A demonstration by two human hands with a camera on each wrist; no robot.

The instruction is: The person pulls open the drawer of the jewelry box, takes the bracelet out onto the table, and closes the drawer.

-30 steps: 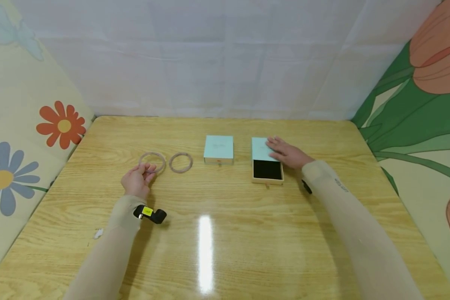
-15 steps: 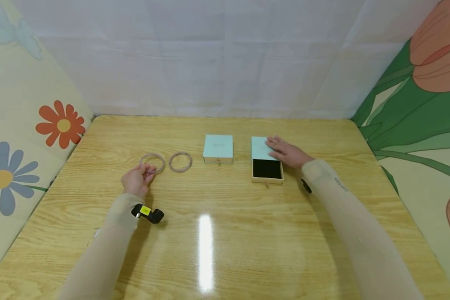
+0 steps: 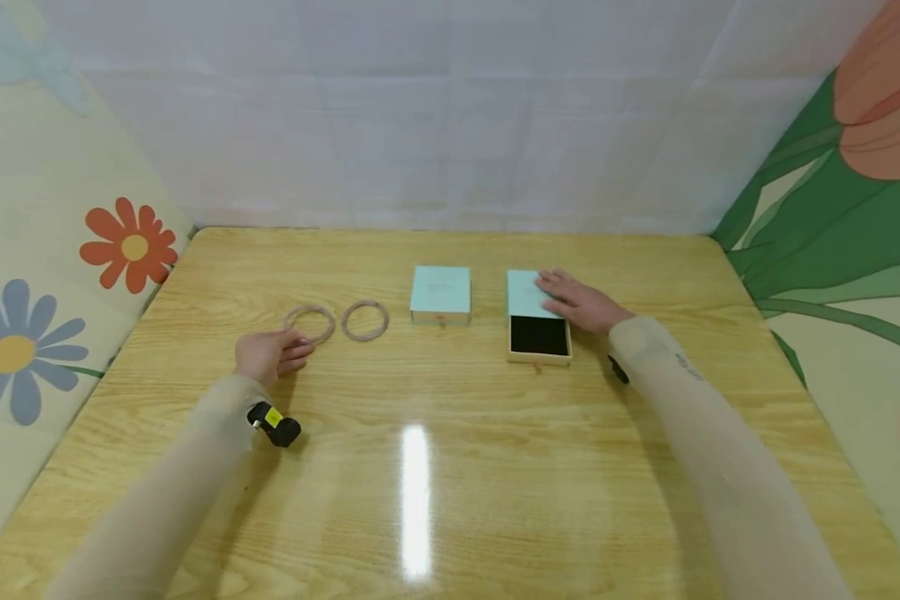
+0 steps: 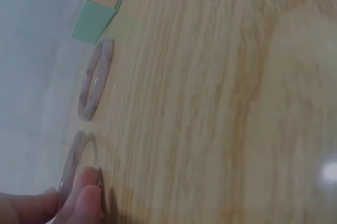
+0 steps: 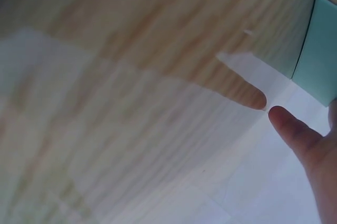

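Note:
My left hand (image 3: pixel 270 352) pinches the near edge of a pale mauve bangle (image 3: pixel 312 308) between thumb and fingers. In the left wrist view that bangle (image 4: pixel 71 163) stands tilted, its far side close to the tabletop. A second similar bangle (image 3: pixel 365 336) lies flat just to its right. My right hand (image 3: pixel 581 304) rests with extended fingers on the mint-green sleeve (image 3: pixel 523 292) of a small gift box. Out of its front, a drawer (image 3: pixel 540 359) with a black lining is pulled partway. The right wrist view shows one digit and the side of the box (image 5: pixel 318 50).
A second mint-green box (image 3: pixel 440 289), closed, sits between the bangles and the pulled-out one. All of it is on a wood-grain table (image 3: pixel 495 467) backed by a white cloth (image 3: pixel 450 117). Flower-printed panels (image 3: pixel 30 350) flank the table.
My left wrist has swung left and turned, while the fingers stay at the bangle's near edge. My right hand keeps its place on the box. The head view has shifted slightly.

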